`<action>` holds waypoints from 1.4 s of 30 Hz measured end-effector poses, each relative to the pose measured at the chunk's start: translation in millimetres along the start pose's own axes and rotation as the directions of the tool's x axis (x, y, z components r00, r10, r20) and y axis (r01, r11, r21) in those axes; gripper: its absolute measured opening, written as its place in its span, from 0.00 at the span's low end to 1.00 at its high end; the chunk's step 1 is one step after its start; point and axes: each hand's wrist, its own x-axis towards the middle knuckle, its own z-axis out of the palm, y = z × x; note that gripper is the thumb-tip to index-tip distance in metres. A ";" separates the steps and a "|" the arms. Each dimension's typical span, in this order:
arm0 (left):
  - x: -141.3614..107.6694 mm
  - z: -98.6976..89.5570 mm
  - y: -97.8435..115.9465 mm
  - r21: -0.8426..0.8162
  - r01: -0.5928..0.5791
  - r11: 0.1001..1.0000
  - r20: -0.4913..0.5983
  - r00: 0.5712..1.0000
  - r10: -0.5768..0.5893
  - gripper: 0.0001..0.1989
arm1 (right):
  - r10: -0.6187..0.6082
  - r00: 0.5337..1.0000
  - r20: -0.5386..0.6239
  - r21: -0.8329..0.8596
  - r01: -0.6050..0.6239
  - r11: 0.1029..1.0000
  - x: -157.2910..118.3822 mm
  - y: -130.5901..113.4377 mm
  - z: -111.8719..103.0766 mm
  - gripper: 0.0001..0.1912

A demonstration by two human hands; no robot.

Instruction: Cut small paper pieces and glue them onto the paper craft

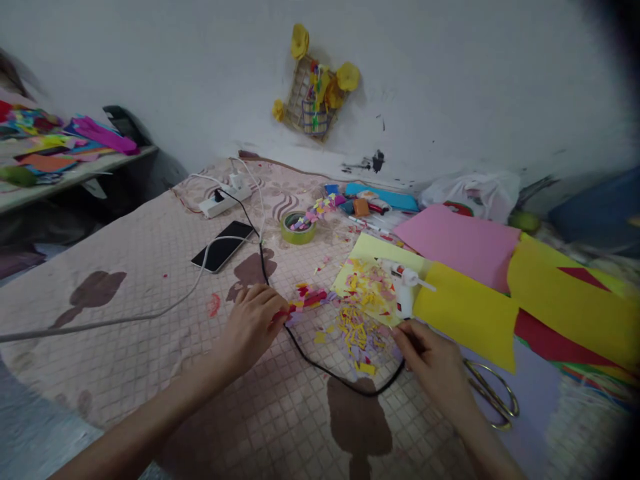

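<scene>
My left hand (255, 323) is closed round one end of a thin stick covered with colourful paper bits (313, 299), held low over the table. My right hand (433, 360) pinches at the near corner of a pale yellow sheet (367, 248); whether it grips the sheet or something small there, I cannot make out. On that sheet lie small paper scraps (370, 287) and a white glue gun (404, 290), its nozzle pointing right. More shredded paper (357, 333) is spread between my hands. A black cord (320, 367) loops across the table, passing beside both hands.
A black phone (223, 245), a power strip (225, 201) and a roll of green tape (298, 228) lie toward the back. Another paper-covered stick (320, 210) rests on the tape. Gold-handled scissors (493, 393), yellow sheets (465, 310) and a pink sheet (457, 240) are at right.
</scene>
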 end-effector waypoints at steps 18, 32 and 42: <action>11.1 24.7 -13.9 -0.313 0.188 0.931 0.001 0.980 -0.198 0.07 | -0.007 1.000 0.004 0.024 0.007 1.000 -3.6 -7.5 2.3 0.14; 6.2 35.1 -17.5 -0.274 0.118 0.954 -0.115 0.981 -0.155 0.11 | -0.043 0.999 -0.006 0.019 0.043 0.999 -5.6 -10.1 3.8 0.13; -4.0 31.0 -9.2 -0.203 0.017 0.979 -0.190 0.980 -0.057 0.16 | -0.043 0.999 0.005 0.055 0.043 0.998 -9.5 -5.5 6.7 0.12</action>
